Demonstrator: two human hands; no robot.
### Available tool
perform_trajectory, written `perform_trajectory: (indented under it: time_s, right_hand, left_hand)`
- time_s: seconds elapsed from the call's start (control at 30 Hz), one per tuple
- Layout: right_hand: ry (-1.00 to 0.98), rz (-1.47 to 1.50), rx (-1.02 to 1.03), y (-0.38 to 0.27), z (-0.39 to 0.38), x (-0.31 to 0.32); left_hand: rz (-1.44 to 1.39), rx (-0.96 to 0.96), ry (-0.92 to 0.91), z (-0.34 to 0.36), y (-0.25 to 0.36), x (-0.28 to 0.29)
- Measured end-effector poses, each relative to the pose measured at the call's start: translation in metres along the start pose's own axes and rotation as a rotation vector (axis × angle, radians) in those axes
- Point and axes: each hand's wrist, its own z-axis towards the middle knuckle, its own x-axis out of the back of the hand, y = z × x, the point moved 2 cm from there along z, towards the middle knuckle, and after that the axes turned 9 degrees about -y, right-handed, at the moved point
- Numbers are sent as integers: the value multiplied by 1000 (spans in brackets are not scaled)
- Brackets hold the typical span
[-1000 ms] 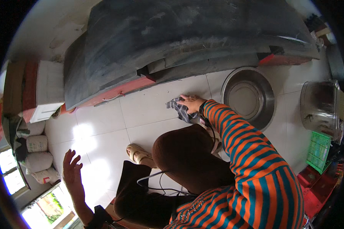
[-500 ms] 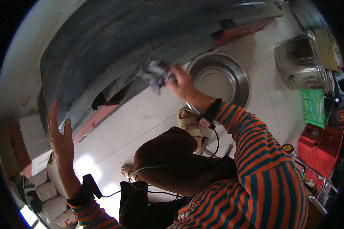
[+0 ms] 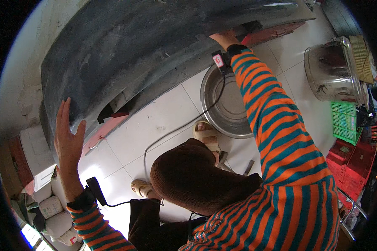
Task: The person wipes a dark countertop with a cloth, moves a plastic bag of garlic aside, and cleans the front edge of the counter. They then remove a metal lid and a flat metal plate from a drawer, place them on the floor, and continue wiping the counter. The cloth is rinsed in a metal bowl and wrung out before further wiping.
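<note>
- Dark grey surface, 11 o'clock: broad, dull, marked with pale smears.
- Right hand, 1 o'clock: at the surface, fingers largely obscured; grip cannot be told.
- Left hand, 9 o'clock: unclenched, fingers extended, thumb spread apart.

Since a second ago, when it was down by the floor tiles with a grey checked cloth, the right hand has risen and stretched forward over the counter's front edge toward its right end, its fingertips and the cloth now hidden. The right sleeve has straightened and covers the right side of the basin, while the cable has drawn out into a long curve. The left hand has risen to the counter's front left corner.
</note>
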Motion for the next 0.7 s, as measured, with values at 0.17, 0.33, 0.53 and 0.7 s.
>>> perform_trajectory:
  time_s: [0.17, 0.33, 0.53, 0.7]
  right_hand:
    - [-202, -96, -77, -95, -3, -38]
    - [-702, 28, 205, -217, -60, -101]
    - [-663, 445, 873, -305, -126, -101]
    - [-626, 248, 145, -185, -65, -81]
  left_hand:
    - [46, 7, 40, 0, 3, -3]
    - [57, -20, 87, 3, 8, -8]
    - [64, 3, 95, 1, 8, -10]
    - [95, -14, 137, 0, 8, -13]
